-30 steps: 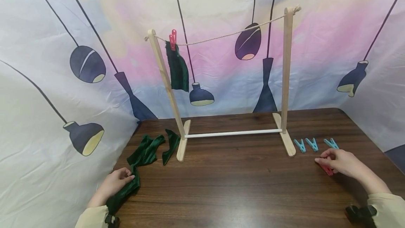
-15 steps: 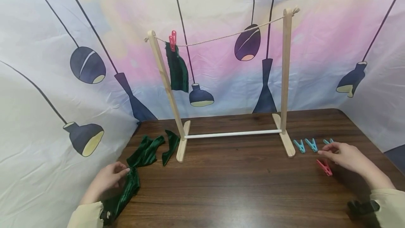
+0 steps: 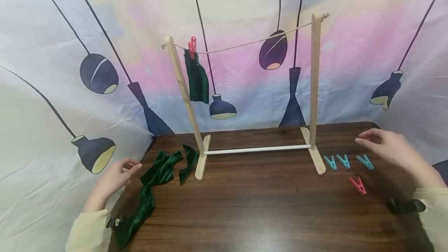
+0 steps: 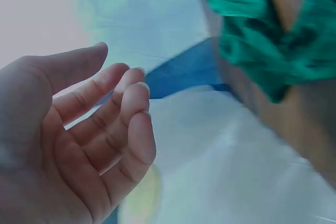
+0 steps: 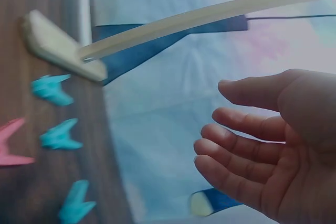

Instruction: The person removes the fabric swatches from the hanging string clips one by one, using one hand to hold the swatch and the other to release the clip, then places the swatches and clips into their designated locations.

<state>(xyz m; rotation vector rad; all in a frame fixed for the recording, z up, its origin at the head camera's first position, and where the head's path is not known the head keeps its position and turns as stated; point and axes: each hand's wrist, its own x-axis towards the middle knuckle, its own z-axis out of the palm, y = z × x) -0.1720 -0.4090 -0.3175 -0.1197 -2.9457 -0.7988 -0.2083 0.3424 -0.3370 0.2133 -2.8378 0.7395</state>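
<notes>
My left hand (image 3: 113, 178) is raised over the table's left edge, fingers loosely bent and holding nothing; the left wrist view shows its bare palm (image 4: 79, 161). Just right of it lie dark green velvety cloth pieces (image 3: 161, 168), one strip stretching toward the front edge. On the other side my right hand (image 3: 388, 147) hovers behind the clothespins, relaxed, with nothing between thumb and fingers. Below it are several blue clothespins (image 3: 365, 162), and a red clothespin (image 3: 357, 186) lies nearer the front. Another red clothespin (image 3: 192, 48) clips a green cloth (image 3: 197, 81) to the line.
A wooden rack (image 3: 315, 84) stands at the back of the brown table (image 3: 245, 197), with a rope (image 3: 245, 44) strung between its posts and a white rod (image 3: 257, 150) low across its feet. Behind hangs a backdrop (image 3: 241, 3) printed with lamps.
My right hand has let go of the red clothespin and lifted up and back. The left hand has come off the green cloth and risen away to the left.
</notes>
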